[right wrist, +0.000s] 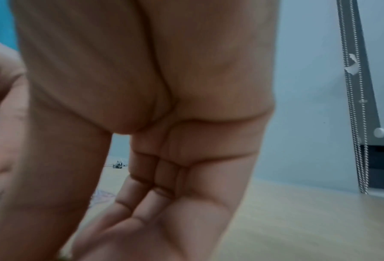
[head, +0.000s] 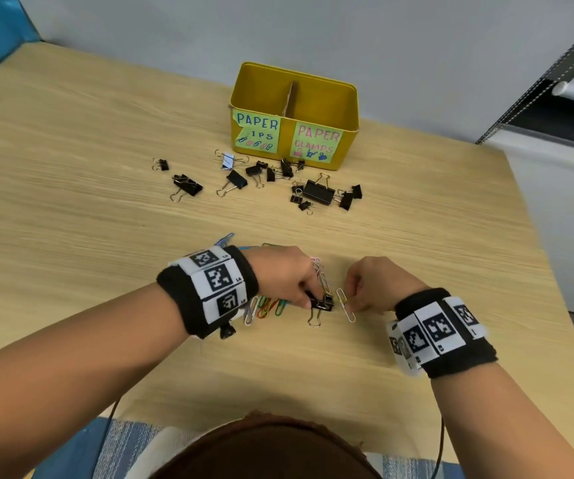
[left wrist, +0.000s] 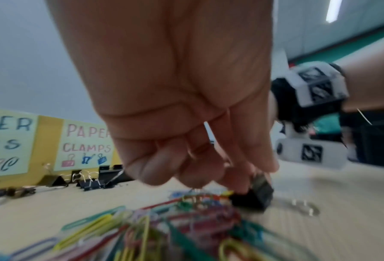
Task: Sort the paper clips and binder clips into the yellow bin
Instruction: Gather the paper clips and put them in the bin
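The yellow bin [head: 344, 98] stands at the back of the table with a cardboard divider, labelled "PAPER CLIPS" on the left and "PAPER CLAMPS" on the right. Several black binder clips [head: 318, 191] lie scattered in front of it. Near the front, my left hand [head: 308, 299] pinches a small black binder clip [head: 325, 302] that rests on the table, seen close in the left wrist view as the black binder clip [left wrist: 253, 194]. Coloured paper clips [head: 271, 305] lie heaped under that hand. My right hand [head: 353, 302] pinches a pale paper clip [head: 345, 305] just right of the binder clip.
The wooden table [head: 71, 202] reaches to a grey wall. Its right edge [head: 538, 243] drops off beside a white cabinet. A lone binder clip [head: 160, 164] lies at the far left of the scatter. The coloured paper clip heap [left wrist: 153, 229] fills the foreground of the left wrist view.
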{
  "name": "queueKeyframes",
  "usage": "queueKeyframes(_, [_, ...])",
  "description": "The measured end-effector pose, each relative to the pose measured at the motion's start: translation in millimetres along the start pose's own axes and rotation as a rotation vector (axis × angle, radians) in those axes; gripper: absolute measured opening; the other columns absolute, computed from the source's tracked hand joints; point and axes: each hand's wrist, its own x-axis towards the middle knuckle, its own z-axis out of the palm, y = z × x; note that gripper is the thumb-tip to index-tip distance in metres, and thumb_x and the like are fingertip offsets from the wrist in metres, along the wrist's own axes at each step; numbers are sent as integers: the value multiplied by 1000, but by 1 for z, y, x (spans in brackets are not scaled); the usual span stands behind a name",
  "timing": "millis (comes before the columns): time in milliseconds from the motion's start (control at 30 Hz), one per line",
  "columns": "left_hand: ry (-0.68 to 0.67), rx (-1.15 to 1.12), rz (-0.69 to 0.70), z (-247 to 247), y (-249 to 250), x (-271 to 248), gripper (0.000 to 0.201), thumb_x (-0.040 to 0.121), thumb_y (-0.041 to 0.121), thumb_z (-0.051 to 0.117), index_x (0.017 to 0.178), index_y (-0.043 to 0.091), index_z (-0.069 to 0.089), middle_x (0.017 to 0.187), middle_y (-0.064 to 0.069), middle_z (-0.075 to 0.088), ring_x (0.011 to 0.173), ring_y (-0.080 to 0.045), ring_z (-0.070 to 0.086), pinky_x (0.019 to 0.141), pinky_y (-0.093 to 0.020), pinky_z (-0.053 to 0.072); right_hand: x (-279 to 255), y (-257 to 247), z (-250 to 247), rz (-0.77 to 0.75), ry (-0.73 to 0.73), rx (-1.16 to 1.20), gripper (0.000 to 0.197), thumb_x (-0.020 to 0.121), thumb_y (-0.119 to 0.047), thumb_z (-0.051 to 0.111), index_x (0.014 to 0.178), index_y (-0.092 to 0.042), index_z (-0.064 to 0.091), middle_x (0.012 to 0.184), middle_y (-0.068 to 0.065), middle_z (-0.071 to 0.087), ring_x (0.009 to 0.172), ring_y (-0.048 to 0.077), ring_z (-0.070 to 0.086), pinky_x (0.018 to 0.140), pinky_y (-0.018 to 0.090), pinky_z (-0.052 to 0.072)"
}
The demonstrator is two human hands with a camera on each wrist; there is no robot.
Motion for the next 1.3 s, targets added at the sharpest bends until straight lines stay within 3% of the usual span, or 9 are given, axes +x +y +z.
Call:
queueKeyframes(100, [41, 17, -7, 4, 6, 1, 28, 86, 26, 61, 113, 23, 68, 107, 3, 72, 94, -11, 63, 76, -19, 42, 9, -2, -5, 35, 73, 71, 14, 79, -8, 69, 93, -9, 70, 88, 1, 62, 68, 11, 55, 56, 17, 46])
queueKeyframes(233, [37, 1, 21, 12, 21, 7, 26, 85, 23, 62, 109, 16, 69, 104, 0, 72, 94, -13, 63, 73, -18, 41, 23, -25, -8, -95, 180, 82, 15, 84, -10, 61, 97, -6, 69, 95, 6, 64, 86, 17, 57, 80, 26, 49])
queueKeyframes(400, [237, -118, -114, -15, -6, -13, 16, 84, 24, 65, 97, 17, 70, 95, 1, 69, 85, -10, 60, 82, -27, 50, 27, -25, -16, -89, 208, 279, 12, 86, -6, 57, 92, -11, 66, 92, 10, 63, 72, 21, 61, 60, 27, 53])
queueKeyframes(567, [151, 28, -357, -29, -48, -31, 48, 88, 26, 59, 134, 24, 45, 124, -6, 46, 111, -22, 51, 95, -33, 45, 30, -39, -11, -99, 84, 165, 29, 81, -6, 62, 110, -11, 61, 114, 12, 62, 83, 22, 59, 60, 26, 54])
queueKeyframes(767, [125, -33, -330, -18, -45, -39, 48, 84, 29, 63, 129, 20, 50, 121, -10, 47, 112, -26, 51, 95, -34, 44, 20, -82, -12, -312, -37, 75, 24, 88, -15, 59, 112, -12, 63, 100, 3, 59, 79, 16, 55, 65, 28, 48])
queueKeyframes(900, [141, -40, -486, -10, -60, -69, 78, 67, 39, 77, 133, 24, 40, 124, -5, 41, 118, -24, 42, 97, -38, 43, -8, -71, -15, -332, -39, -43, 22, 79, -24, 70, 97, -13, 64, 85, -3, 57, 80, 14, 52, 64, 26, 41])
queueKeyframes(967, [63, -50, -581, -5, -62, -83, 92, 59, 35, 83, 135, 25, 33, 124, -4, 38, 112, -23, 44, 90, -37, 46, -22, -68, -5, -325, -155, -158, 30, 70, -31, 77, 89, -14, 63, 81, -4, 59, 75, 14, 52, 60, 25, 41])
queueKeyframes(1100, [0, -19, -656, 5, -58, -90, 87, 63, 11, 81, 131, 17, 28, 123, -8, 43, 70, -17, 47, 45, -22, 36, -21, -59, 8, -252, -216, -317, 16, 69, -10, 73, 84, -8, 66, 83, 7, 69, 69, 20, 55, 54, 25, 42])
queueKeyframes(1300, [127, -137, -609, 12, -62, -78, 59, 68, -6, 70, 115, 13, 40, 78, -2, 49, 57, -19, 53, 43, -26, 40, -4, -48, -17, -74, 36, -349, 27, 87, -3, 48, 111, -8, 59, 105, 7, 58, 88, 21, 54, 77, 29, 50])
